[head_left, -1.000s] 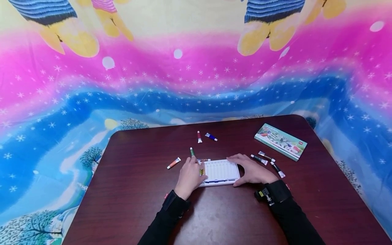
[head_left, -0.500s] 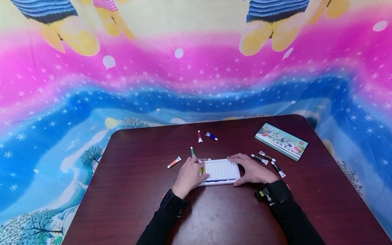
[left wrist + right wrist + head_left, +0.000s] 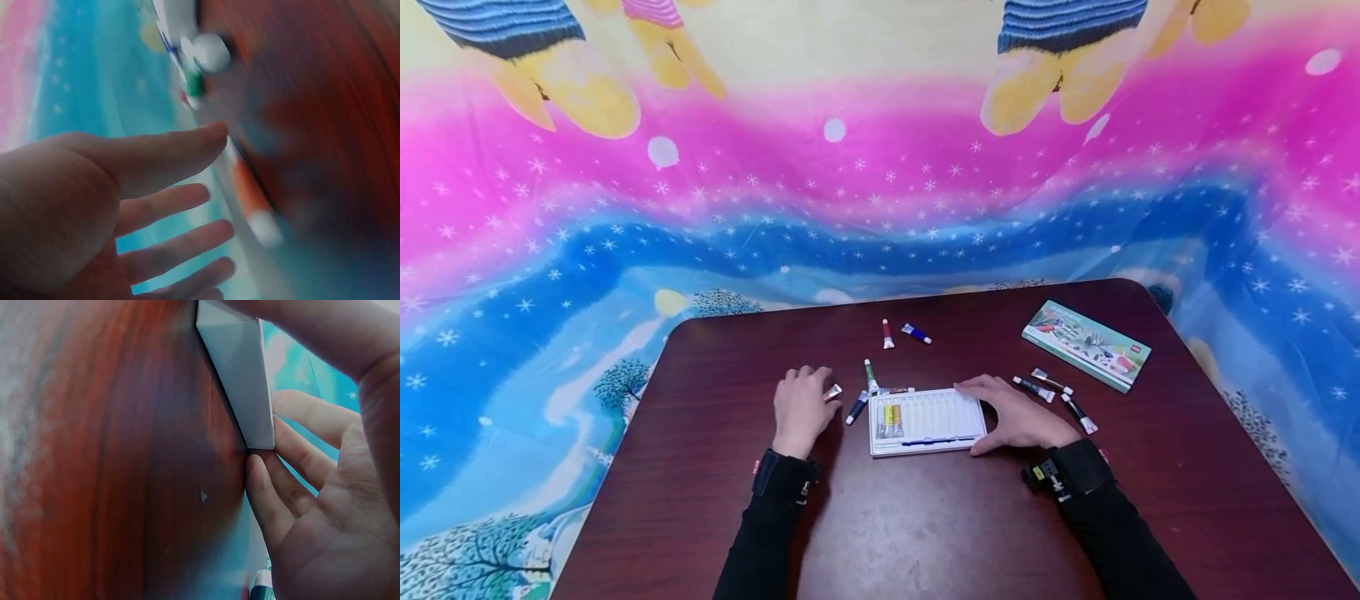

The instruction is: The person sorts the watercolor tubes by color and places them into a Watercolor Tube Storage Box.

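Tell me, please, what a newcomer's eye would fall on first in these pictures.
Probably the vivid pink-and-blue backdrop behind the dark table. Next, the white tray near the table's middle, with the right hand spanning its right end. Then the left hand, left of the tray, by an orange tube.

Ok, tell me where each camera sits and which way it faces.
Head: on the head, forward and down over the table; left hand, right hand, sleeves show.
Left wrist: on that wrist, toward the orange tube; left hand shows.
Right wrist: on that wrist, toward the tray; right hand shows.
Head and right wrist share the tray.
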The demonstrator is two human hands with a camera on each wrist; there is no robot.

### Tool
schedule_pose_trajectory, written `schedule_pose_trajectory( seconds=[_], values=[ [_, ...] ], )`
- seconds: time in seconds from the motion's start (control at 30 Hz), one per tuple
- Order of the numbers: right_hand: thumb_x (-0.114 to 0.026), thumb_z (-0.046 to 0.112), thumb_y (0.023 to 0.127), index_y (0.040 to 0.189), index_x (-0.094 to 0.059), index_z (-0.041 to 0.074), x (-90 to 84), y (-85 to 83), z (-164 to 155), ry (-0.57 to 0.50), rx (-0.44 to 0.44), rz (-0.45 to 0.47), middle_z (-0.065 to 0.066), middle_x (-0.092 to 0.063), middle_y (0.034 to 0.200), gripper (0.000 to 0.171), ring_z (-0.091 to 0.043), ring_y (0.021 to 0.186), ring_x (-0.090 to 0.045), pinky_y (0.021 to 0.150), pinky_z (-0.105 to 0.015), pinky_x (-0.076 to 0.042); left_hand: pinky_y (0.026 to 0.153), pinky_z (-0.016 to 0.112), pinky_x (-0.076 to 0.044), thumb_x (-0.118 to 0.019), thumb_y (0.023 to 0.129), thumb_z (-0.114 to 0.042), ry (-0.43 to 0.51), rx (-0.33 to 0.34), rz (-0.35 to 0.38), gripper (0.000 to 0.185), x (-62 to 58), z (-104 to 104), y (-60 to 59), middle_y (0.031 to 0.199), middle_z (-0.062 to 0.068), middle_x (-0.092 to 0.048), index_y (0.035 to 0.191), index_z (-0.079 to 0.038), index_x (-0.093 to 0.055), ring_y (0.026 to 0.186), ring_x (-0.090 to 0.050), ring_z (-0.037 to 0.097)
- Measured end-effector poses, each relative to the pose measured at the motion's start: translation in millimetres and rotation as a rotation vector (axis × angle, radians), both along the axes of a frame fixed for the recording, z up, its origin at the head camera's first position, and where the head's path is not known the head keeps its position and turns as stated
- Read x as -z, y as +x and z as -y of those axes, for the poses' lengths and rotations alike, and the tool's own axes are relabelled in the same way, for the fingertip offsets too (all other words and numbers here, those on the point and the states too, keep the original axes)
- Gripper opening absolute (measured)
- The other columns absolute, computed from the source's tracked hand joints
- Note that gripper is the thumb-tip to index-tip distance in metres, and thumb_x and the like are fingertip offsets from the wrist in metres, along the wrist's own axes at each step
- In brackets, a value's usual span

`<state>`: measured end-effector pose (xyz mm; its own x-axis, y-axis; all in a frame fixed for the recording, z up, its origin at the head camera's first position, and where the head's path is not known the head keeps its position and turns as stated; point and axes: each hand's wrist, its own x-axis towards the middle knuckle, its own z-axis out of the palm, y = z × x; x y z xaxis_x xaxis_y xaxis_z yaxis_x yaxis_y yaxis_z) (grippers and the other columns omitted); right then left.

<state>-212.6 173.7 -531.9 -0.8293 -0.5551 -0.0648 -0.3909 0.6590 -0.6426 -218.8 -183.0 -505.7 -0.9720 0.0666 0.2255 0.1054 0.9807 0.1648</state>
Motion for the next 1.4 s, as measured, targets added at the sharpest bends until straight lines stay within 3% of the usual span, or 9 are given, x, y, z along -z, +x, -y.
schedule_pose_trajectory(
  seconds=[0.1, 0.2, 0.37, 0.67, 0.9, 1.1, 1.2, 1.3, 1.4],
  values=[
    [-0.086, 0.048, 0.064, 0.147, -0.04, 0.023, -0.1, -0.8, 1, 0.004, -0.002, 0.002, 0.0, -0.042, 0.141, 0.098, -0.021, 0.125, -0.038, 0.099, -0.046, -0.042, 0.074, 0.043, -0.046, -0.083, 0.074, -0.025, -0.015, -0.039, 0.02, 0.031, 4.9, 12, -2.2, 0.092, 0.005, -0.07, 0.102, -0.016, -0.074, 0.085, -0.059, 0.03],
    [-0.086, 0.049, 0.064, 0.147, -0.04, 0.023, 0.0, -1.6, 1, 0.013, -0.002, 0.0, 0.0, -0.042, 0.141, 0.098, -0.021, 0.125, -0.038, 0.099, -0.046, -0.042, 0.065, 0.041, -0.048, -0.079, 0.079, -0.017, 0.028, -0.03, -0.006, 0.013, 8.4, 16, -3.7, 0.083, 0.002, -0.071, 0.092, -0.017, -0.075, 0.075, -0.062, 0.025],
    [-0.085, 0.049, 0.064, 0.147, -0.04, 0.023, -0.3, -2.3, 2, 0.011, -0.006, -0.001, 0.0, -0.042, 0.141, 0.098, -0.022, 0.125, -0.038, 0.099, -0.046, -0.041, 0.059, 0.042, -0.05, -0.076, 0.081, -0.01, 0.134, 0.003, -0.042, 0.014, 9.3, 16, -5.4, 0.083, 0.004, -0.068, 0.094, -0.013, -0.072, 0.07, -0.063, 0.023],
    [-0.086, 0.049, 0.064, 0.147, -0.04, 0.022, -1.3, -0.6, 1, 0.017, -0.004, 0.002, -0.001, -0.042, 0.141, 0.099, -0.022, 0.125, -0.039, 0.099, -0.046, -0.042, 0.072, 0.039, -0.052, -0.072, 0.086, -0.011, 0.388, 0.015, -0.034, 0.011, 6.4, 17, -7.1, 0.09, 0.007, -0.064, 0.096, -0.008, -0.074, 0.081, -0.063, 0.022],
    [-0.086, 0.049, 0.063, 0.147, -0.04, 0.023, -0.3, 0.5, -1, 0.012, 0.004, -0.001, -0.001, -0.042, 0.142, 0.099, -0.022, 0.125, -0.039, 0.099, -0.047, -0.042, 0.068, 0.026, -0.053, -0.077, 0.082, -0.013, 0.736, 0.109, -0.096, 0.018, -4.5, 17, -9.8, 0.086, -0.002, -0.071, 0.094, -0.013, -0.063, 0.076, -0.065, 0.011],
    [-0.085, 0.051, 0.063, 0.147, -0.04, 0.023, 0.3, 0.4, -1, 0.014, 0.01, -0.003, -0.001, -0.041, 0.142, 0.099, -0.022, 0.125, -0.039, 0.099, -0.047, -0.042, 0.08, 0.027, -0.053, -0.068, 0.089, -0.015, 0.968, 0.197, -0.11, 0.026, -10.0, 15, -11.5, 0.104, 0.004, -0.07, 0.113, -0.009, -0.058, 0.096, -0.066, 0.017],
    [-0.085, 0.051, 0.063, 0.147, -0.04, 0.023, 0.7, 0.2, 0, 0.012, 0.01, -0.002, -0.001, -0.042, 0.142, 0.1, -0.022, 0.124, -0.039, 0.098, -0.046, -0.042, 0.087, 0.036, -0.053, -0.056, 0.096, -0.009, 1.04, 0.228, -0.103, 0.034, -12.4, 15, -12.2, 0.112, 0.013, -0.064, 0.129, -0.007, -0.047, 0.102, -0.065, 0.026],
    [-0.085, 0.051, 0.063, 0.147, -0.04, 0.022, 0.8, -0.2, 0, 0.01, 0.008, -0.004, -0.001, -0.042, 0.142, 0.1, -0.022, 0.124, -0.039, 0.099, -0.046, -0.042, 0.083, 0.046, -0.053, -0.047, 0.099, 0.0, 1.054, 0.253, -0.132, 0.04, -21.6, 13, -8.5, 0.112, 0.019, -0.06, 0.138, -0.006, -0.039, 0.099, -0.064, 0.034],
    [-0.085, 0.051, 0.063, 0.147, -0.04, 0.023, 0.7, -0.6, 0, 0.01, 0.005, -0.004, -0.001, -0.042, 0.142, 0.1, -0.022, 0.125, -0.039, 0.099, -0.046, -0.042, 0.074, 0.046, -0.053, -0.046, 0.098, 0.003, 1.013, 0.253, -0.174, 0.04, -34.4, 10, -2.5, 0.114, 0.02, -0.06, 0.137, -0.003, -0.041, 0.092, -0.064, 0.038]
  ],
)
